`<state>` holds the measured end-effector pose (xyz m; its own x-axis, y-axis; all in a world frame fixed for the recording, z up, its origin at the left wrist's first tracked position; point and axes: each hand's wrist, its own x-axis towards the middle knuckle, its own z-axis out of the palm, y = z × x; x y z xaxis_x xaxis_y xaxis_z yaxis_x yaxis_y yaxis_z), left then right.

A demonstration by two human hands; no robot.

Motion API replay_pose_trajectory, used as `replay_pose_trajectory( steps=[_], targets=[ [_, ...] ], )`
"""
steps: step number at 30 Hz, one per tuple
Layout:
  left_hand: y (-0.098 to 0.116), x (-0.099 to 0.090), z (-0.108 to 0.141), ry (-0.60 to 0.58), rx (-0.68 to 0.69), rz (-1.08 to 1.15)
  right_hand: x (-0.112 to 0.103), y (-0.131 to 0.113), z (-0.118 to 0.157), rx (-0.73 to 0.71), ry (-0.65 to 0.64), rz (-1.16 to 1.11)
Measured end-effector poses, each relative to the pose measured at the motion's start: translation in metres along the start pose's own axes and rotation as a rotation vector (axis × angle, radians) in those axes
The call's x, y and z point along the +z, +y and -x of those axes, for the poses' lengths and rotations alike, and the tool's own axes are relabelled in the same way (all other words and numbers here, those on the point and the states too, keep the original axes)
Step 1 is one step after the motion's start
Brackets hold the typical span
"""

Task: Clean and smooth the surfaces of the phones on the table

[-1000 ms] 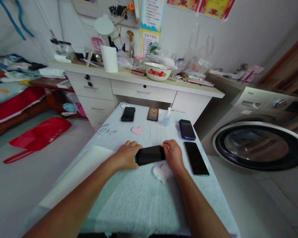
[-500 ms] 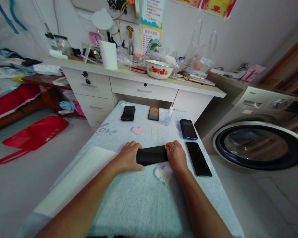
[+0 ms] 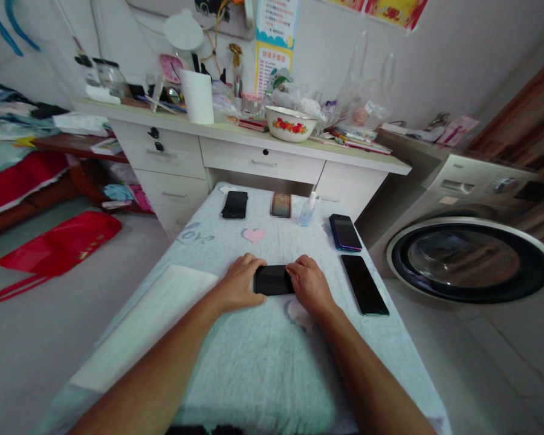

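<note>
A black smartphone lies sideways on the cloth-covered table, screen up. My left hand grips its left end between thumb and fingers. My right hand is closed, its bunched fingertips on the right part of the screen. Whatever may be inside those fingers is hidden. Right of that hand lies a larger dark phone, and behind it a phone with a purple-blue edge. At the far end are another black phone, a blurred brownish flat item and a clear spray bottle.
A white sheet stretches along the table's left side. Beyond the table stands a white drawer desk bearing a flowered enamel bowl and a paper roll. To the right is a washing machine; a red bag lies on the floor.
My right hand has slid left across the smartphone's screen and covers more of its right part. The left hand keeps its grip. The view has shifted slightly.
</note>
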<state>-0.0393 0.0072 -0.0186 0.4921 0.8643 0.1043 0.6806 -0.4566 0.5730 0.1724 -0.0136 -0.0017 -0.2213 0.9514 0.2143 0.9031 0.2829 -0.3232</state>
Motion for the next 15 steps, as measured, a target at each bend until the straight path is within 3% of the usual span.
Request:
replay_pose_trajectory(
  steps=[6,15],
  targets=[
    [0.005,-0.003,-0.001,0.002,-0.027,-0.008,-0.003,0.009,0.001,-0.036,-0.001,0.003],
    [0.003,-0.007,0.003,0.039,-0.138,-0.094,-0.011,0.034,0.002,0.187,0.079,0.15]
  ],
)
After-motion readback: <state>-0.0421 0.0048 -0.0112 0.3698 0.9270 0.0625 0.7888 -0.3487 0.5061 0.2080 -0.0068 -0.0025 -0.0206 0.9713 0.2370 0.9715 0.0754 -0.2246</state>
